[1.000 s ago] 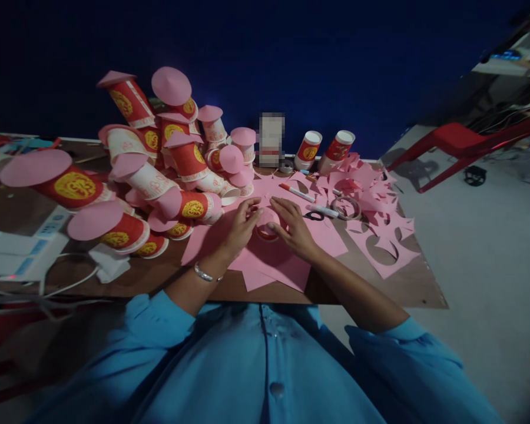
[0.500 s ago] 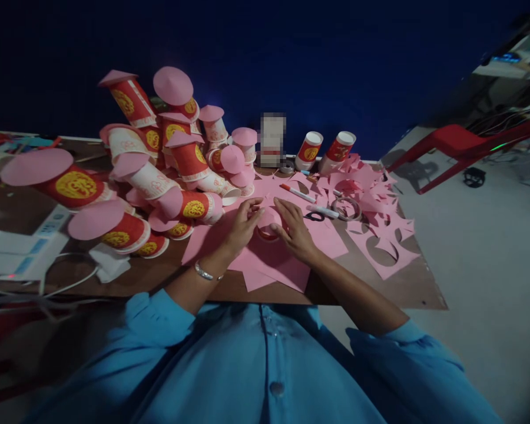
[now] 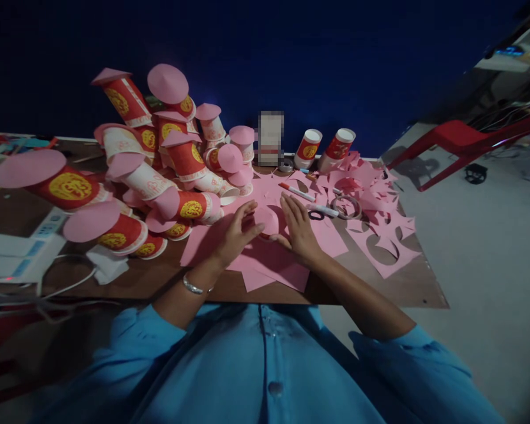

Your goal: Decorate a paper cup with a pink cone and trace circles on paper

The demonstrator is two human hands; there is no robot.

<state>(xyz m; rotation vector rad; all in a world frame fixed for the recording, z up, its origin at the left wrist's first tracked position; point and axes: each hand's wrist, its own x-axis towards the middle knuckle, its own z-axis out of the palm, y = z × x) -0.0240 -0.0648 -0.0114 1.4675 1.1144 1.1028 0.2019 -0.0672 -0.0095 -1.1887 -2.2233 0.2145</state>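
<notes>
A pink paper cone (image 3: 266, 221) sits on top of a paper cup between my hands. Most of that cup is hidden under the cone. My left hand (image 3: 237, 234) curves around the left side, its fingers apart and its thumb at the cone's edge. On the other side, my right hand (image 3: 301, 232) has its fingers stretched out and its thumb near the cup's lower rim. Whether that thumb touches the cup I cannot tell. Pink paper sheets (image 3: 276, 272) lie beneath the cup and both hands.
Several cups with pink cone tops (image 3: 189, 209) are piled at left. A power strip (image 3: 39, 247) lies left. Markers (image 3: 322, 209), a tape roll (image 3: 347, 206), scissors (image 3: 317, 215) and cut paper scraps (image 3: 380, 229) lie right. Two cup stacks (image 3: 309, 148) stand behind.
My hands have spread apart from the cone, the left moving left and the right slightly right. More of the cone now shows. The view has shifted slightly.
</notes>
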